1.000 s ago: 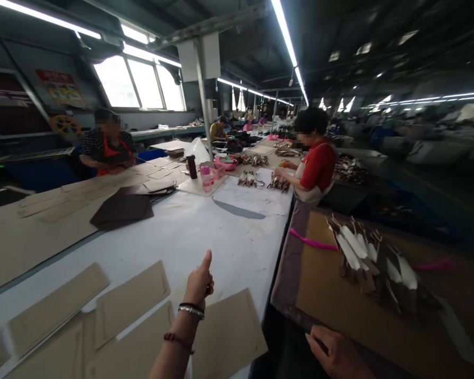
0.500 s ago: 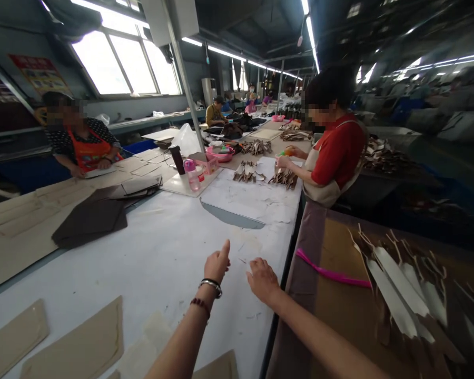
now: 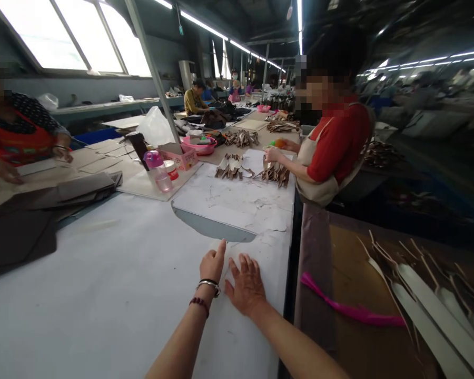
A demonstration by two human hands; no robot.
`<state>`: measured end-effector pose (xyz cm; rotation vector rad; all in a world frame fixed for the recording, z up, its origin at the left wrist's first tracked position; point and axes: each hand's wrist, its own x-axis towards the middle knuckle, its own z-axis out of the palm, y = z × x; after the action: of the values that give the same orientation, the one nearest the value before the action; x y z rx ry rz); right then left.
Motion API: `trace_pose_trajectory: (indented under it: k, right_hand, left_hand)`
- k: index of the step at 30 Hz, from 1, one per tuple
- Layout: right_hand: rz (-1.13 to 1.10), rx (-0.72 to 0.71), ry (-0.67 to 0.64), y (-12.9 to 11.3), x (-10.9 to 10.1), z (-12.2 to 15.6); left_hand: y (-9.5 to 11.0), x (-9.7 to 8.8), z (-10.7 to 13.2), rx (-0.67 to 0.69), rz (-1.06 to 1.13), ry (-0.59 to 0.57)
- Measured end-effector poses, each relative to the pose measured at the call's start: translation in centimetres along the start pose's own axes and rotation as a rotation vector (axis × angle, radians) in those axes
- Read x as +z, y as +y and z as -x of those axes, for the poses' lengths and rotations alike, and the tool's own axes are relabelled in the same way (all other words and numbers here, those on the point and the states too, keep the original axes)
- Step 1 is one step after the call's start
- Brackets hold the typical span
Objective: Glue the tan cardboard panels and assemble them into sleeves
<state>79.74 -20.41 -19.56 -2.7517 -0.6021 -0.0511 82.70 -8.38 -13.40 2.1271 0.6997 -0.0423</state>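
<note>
My left hand (image 3: 212,266), with a bangle and a bead bracelet at the wrist, is edge-on over the white sheet (image 3: 114,279) that covers the table. One digit points forward; the other fingers are mostly hidden, and nothing shows in its grasp. Close on its right, my right hand (image 3: 245,284) lies palm down on the sheet with its fingers spread, holding nothing. Just ahead of both hands, a curved gap in the sheet bares the grey tabletop (image 3: 213,225).
A co-worker in red (image 3: 335,142) handles brown pieces (image 3: 275,173) ahead right. Left of them stand a pink bottle (image 3: 158,171) and a pink box (image 3: 184,156). Dark panels (image 3: 19,237) lie left. On the right surface are a magenta strip (image 3: 351,310) and white-and-brown strips (image 3: 438,310).
My right hand has moved left, closer to my left hand, and flattened with its fingers spread. The view has shifted forward, and the beige panels at the lower left have left the picture.
</note>
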Motion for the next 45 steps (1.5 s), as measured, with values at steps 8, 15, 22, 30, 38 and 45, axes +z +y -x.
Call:
trace_pose_trajectory:
  k: [8,15,22,30,38,45]
  right_hand:
    - [-0.082,-0.004,0.028,-0.3,-1.0,0.3]
    - [-0.060,-0.015,-0.024,0.2,-0.5,0.3]
    - [-0.092,-0.029,0.026,0.3,0.8,0.2]
    - [-0.180,0.028,0.025,0.4,0.9,0.1]
    - [-0.116,0.021,0.124,0.3,1.2,0.2]
    - [-0.093,0.006,0.103,-0.1,0.2,0.1]
  left_hand:
    - [0.1,1.7,-2.6,0.029,-0.062,0.042]
    - [2.5,4.5,-2.4,-0.011,-0.028,0.045]
    - [4.4,6.8,-2.5,-0.056,-0.086,0.021]
    - [4.4,7.2,-2.4,-0.033,-0.152,0.058]
    - [4.2,7.4,-2.6,-0.043,-0.169,0.070]
    - [4.2,6.4,-2.8,0.056,-0.177,0.056]
